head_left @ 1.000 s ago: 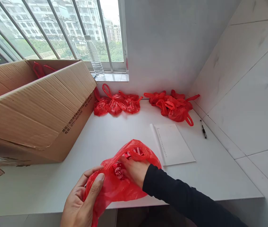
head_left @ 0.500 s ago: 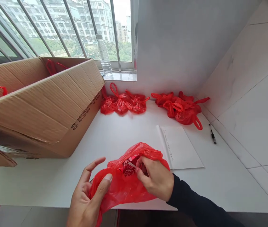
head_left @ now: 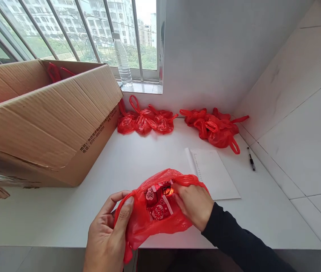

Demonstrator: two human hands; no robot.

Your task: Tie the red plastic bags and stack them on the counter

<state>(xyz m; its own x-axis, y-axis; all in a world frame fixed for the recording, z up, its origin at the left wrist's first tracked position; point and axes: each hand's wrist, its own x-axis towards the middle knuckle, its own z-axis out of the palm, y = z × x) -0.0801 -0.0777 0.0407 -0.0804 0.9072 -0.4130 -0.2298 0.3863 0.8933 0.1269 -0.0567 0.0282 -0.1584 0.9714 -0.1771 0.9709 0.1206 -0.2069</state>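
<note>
A red plastic bag lies open at the near edge of the white counter. My left hand pinches its left rim between thumb and fingers. My right hand, in a black sleeve, grips the bag's right rim with closed fingers and holds the mouth apart. Inside the bag I see small red wrapped packets with white print.
A large open cardboard box with red bags inside stands at the left. Two heaps of tied red bags lie by the back wall. A white sheet of paper, a pen and a water bottle on the window sill are also here.
My right hand came out of the bag and now holds its right rim. The bag's mouth stands wider and the packets inside show. The view shifted slightly.
</note>
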